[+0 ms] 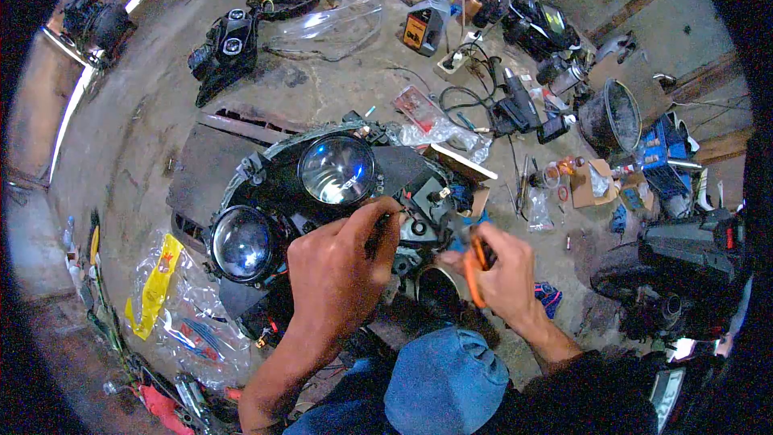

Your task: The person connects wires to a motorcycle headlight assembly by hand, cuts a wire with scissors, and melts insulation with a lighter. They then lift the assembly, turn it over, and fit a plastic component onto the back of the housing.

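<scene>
A black headlight housing (385,171) with two round projector lenses, an upper lens (338,169) and a lower-left lens (245,243), lies in front of me. My left hand (342,262) is closed at the housing's right part, its fingertips pinched close over the black brackets; what they hold is hidden behind the fingers. In my right hand (507,270) are orange-handled pliers (475,280), gripped with the handles pointing down. Their jaws are blurred, right of the housing and near a blue piece (465,234) below it.
A heat gun (519,101) and power strip (456,63) with cables lie at the upper right, near an oil bottle (423,28). A metal bucket (612,117) and blue organizer (667,157) stand farther right. At left are plastic bags (197,322) and a yellow strip (159,278).
</scene>
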A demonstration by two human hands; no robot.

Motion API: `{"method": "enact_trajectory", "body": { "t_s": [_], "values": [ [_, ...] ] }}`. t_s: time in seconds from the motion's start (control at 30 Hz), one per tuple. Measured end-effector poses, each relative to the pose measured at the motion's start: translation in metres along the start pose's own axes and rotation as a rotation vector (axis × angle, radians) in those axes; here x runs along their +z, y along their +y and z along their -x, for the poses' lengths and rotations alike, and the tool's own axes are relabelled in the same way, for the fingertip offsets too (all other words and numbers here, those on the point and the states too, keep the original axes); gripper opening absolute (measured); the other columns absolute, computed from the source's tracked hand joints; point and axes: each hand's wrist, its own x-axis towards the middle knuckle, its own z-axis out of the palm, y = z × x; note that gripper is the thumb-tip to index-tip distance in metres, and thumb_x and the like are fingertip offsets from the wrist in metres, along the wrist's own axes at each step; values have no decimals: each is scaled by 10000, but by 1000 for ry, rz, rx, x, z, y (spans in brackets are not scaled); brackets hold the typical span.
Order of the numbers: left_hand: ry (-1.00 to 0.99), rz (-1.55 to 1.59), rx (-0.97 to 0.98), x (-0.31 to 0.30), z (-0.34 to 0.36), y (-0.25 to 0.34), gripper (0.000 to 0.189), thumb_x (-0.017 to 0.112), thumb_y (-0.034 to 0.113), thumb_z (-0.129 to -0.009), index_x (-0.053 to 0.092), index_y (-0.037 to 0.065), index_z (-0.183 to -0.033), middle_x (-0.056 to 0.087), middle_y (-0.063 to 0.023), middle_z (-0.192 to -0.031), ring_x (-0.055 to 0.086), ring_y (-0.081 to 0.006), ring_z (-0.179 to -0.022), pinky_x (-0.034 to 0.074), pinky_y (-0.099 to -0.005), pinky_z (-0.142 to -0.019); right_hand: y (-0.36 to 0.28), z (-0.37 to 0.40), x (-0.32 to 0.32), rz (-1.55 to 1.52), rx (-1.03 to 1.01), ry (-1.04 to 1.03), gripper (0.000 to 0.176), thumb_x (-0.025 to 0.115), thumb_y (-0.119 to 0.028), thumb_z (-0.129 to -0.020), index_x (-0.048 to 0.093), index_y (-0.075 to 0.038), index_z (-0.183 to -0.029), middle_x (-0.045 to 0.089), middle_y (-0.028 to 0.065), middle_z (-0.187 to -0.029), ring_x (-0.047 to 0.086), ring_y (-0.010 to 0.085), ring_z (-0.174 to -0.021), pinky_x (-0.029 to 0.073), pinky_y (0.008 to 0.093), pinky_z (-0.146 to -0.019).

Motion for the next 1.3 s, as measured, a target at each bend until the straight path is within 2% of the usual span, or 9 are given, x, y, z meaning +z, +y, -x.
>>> {"method": "enact_trajectory", "body": {
  "t_s": [0.17,0.3,0.6,0.67,0.73,0.83,0.87,1.1,1.3],
  "values": [
    [-2,1,-6,0,1,0,180,782,248,-931,784,137,-1072,782,-105,-843,770,-283,-744,580,-369,-656,60,28,7,-74,155,226,411,811,-333,-936,610,10,-1039,661,220,-830,664,408,-757,507,486,-688],
    [-2,28,-12,-2,-1,4,190,785,232,-927,780,133,-1089,780,-116,-845,769,-287,-732,586,-379,-649,127,77,15,141,447,8,399,751,-329,-981,617,14,-1132,672,230,-884,663,470,-828,511,526,-744],
    [40,-62,91,-1,-1,1,165,797,209,-922,773,127,-1063,771,-118,-817,756,-296,-683,579,-392,-595,273,193,66,358,219,-150,296,728,-156,-879,660,-6,-1124,695,240,-935,687,470,-900,547,538,-779],
    [37,-53,77,-1,-1,2,168,799,210,-920,774,128,-1065,768,-117,-811,754,-296,-680,577,-388,-593,217,138,45,404,494,-366,247,746,-120,-884,709,-8,-1101,727,241,-1031,721,434,-965,580,483,-808],
    [41,-62,95,-1,-2,1,164,797,208,-921,775,129,-1063,767,-116,-813,749,-296,-673,571,-387,-584,106,65,16,-88,422,43,186,769,-82,-892,752,-13,-1064,743,225,-1101,746,374,-985,596,434,-833],
    [32,-123,125,-1,-2,1,157,801,174,-914,776,128,-1063,737,-102,-756,718,-279,-620,543,-380,-554,23,7,-13,-355,-214,174,229,816,-11,-861,783,-35,-1087,762,129,-1106,744,229,-922,613,343,-801],
    [37,-148,128,-2,-2,2,161,803,166,-912,776,126,-1065,722,-97,-730,704,-267,-597,534,-376,-547,8,-3,-15,-451,-260,98,264,808,7,-861,782,-31,-1120,765,136,-1132,741,227,-970,607,314,-777],
    [-28,-109,5,-5,-4,13,168,803,100,-912,771,92,-1077,590,-61,-610,576,-153,-501,462,-320,-511,-9,-49,23,-557,-202,-10,238,789,-186,-941,765,-60,-1142,776,104,-1114,771,244,-898,621,328,-752],
    [-112,-167,-120,-9,-9,30,134,800,98,-920,767,42,-1037,755,-82,-838,630,-127,-644,523,-274,-655,-3,-58,31,-720,-272,-63,195,763,-192,-955,757,-50,-1090,768,115,-1051,760,287,-893,609,366,-798]
  ]
}}
